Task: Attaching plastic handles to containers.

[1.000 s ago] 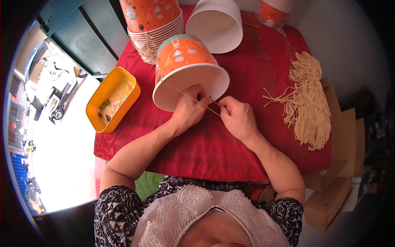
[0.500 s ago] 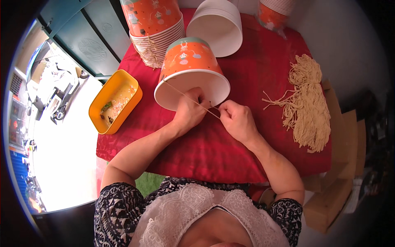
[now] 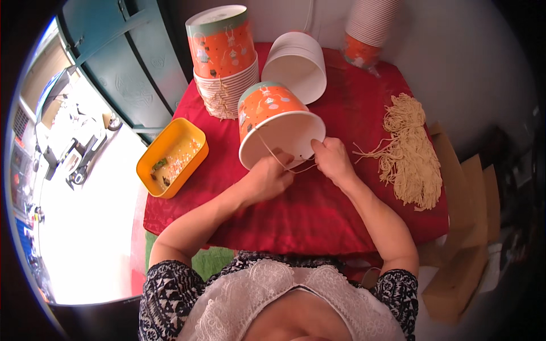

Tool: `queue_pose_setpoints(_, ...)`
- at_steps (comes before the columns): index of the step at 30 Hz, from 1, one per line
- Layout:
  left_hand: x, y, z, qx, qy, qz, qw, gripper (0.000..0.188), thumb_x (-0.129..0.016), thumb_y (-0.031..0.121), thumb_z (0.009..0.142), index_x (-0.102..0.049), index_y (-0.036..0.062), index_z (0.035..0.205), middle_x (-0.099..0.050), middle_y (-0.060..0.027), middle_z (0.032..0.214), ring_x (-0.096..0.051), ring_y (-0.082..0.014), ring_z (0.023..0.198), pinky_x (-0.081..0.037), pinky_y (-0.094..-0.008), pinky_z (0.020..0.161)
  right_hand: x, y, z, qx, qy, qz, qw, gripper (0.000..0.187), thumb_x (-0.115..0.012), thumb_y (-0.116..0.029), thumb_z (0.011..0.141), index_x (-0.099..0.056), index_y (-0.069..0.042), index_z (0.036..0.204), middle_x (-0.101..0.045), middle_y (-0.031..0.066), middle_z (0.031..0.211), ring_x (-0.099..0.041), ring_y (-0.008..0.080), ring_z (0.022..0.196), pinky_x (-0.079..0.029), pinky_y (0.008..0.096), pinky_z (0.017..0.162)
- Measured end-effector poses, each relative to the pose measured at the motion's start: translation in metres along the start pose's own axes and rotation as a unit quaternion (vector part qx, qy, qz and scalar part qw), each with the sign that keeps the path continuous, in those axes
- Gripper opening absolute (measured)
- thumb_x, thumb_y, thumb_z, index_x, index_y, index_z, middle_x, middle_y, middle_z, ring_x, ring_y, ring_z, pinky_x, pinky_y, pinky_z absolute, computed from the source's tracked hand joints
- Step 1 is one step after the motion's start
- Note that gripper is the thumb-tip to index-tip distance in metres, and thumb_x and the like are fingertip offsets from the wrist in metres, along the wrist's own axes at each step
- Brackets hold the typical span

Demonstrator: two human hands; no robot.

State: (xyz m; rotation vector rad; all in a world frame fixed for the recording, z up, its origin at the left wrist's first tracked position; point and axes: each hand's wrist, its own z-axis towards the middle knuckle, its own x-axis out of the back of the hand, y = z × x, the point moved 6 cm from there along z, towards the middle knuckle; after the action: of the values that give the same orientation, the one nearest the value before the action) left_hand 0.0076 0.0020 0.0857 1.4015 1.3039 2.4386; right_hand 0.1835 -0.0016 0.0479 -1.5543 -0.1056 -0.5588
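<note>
An orange patterned paper bucket lies tipped on the table with its white open mouth towards me. A thin beige cord runs from the left of its rim, past my left fingers to my right hand. My left hand is closed by the lower rim, its fingertips on the cord. On the right of the rim, my right hand grips the edge, thumb on the inside, and the cord's far part reaches its fingers. A small dark spot, perhaps a hole, shows inside the rim between the hands.
Behind stand a tall stack of buckets draped with cords, a white bucket on its side and a bagged stack. A yellow tray with small beads is left, a beige cord bundle right. The red cloth covers the table.
My right hand has moved up onto the rim, and my left hand has drawn out of the bucket's mouth to its lower edge. The cord, taut before, now hangs in a slack curve.
</note>
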Motion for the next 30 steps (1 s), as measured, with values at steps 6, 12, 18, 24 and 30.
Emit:
queue_pose_setpoints(6, 0.106, 0.068, -0.018, 0.148, -0.032, -0.098, 0.984, 0.031, -0.064, 0.023, 0.091, -0.066, -0.0041, 0.075, -0.06, -0.0087, 0.057, -0.056, -0.0114, 0.053, -0.046, -0.0289, 0.05, 0.058, -0.062, 0.004, 0.014, 0.053, 0.154, 0.987, 0.035, -0.052, -0.022, 0.096, -0.055, -0.002, 0.067, -0.048, -0.0002, 0.053, -0.041, 0.0076, 0.043, -0.032, 0.0269, 0.039)
queue_pose_setpoints(12, 0.175, 0.07, 0.019, -0.011, 0.245, -0.223, 0.944, 0.057, -0.067, 0.042, 0.089, -0.059, -0.0089, 0.113, -0.066, -0.0146, 0.1, -0.063, -0.0165, 0.093, -0.051, -0.0298, 0.081, 0.084, -0.114, 0.017, 0.191, 0.134, 0.088, 0.968, 0.033, -0.051, -0.02, 0.097, -0.062, 0.005, 0.079, -0.055, 0.0107, 0.056, -0.053, 0.0152, 0.048, -0.042, 0.0337, 0.047)
queue_pose_setpoints(18, 0.155, 0.05, 0.06, -0.075, 0.169, -0.366, 0.912, 0.093, -0.072, 0.054, 0.08, -0.032, -0.0052, 0.14, -0.054, -0.016, 0.126, -0.056, -0.0205, 0.116, -0.047, -0.0311, 0.095, 0.079, -0.15, 0.009, 0.323, 0.222, -0.022, 0.92, 0.025, -0.05, -0.017, 0.098, -0.063, 0.002, 0.088, -0.063, 0.0202, 0.07, -0.066, 0.0342, 0.064, -0.047, 0.0379, 0.052)
queue_pose_setpoints(24, 0.14, 0.044, 0.069, -0.085, 0.176, -0.502, 0.843, 0.083, -0.07, 0.043, 0.085, -0.029, -0.0036, 0.141, -0.049, -0.0165, 0.132, -0.057, -0.0206, 0.114, -0.048, -0.0337, 0.096, 0.068, -0.143, 0.021, 0.287, 0.223, -0.024, 0.931, 0.026, -0.05, -0.017, 0.098, -0.064, 0.002, 0.088, -0.063, 0.0208, 0.069, -0.066, 0.0334, 0.063, -0.049, 0.0381, 0.053)
queue_pose_setpoints(30, 0.137, 0.032, 0.07, -0.059, 0.179, -0.558, 0.808, 0.075, -0.069, 0.034, 0.086, -0.031, -0.0038, 0.139, -0.053, -0.0158, 0.128, -0.059, -0.02, 0.112, -0.049, -0.0338, 0.095, 0.066, -0.134, 0.03, 0.263, 0.211, 0.04, 0.941, 0.031, -0.053, -0.025, 0.098, -0.065, 0.003, 0.089, -0.064, 0.0132, 0.063, -0.065, 0.0247, 0.057, -0.047, 0.0346, 0.052)
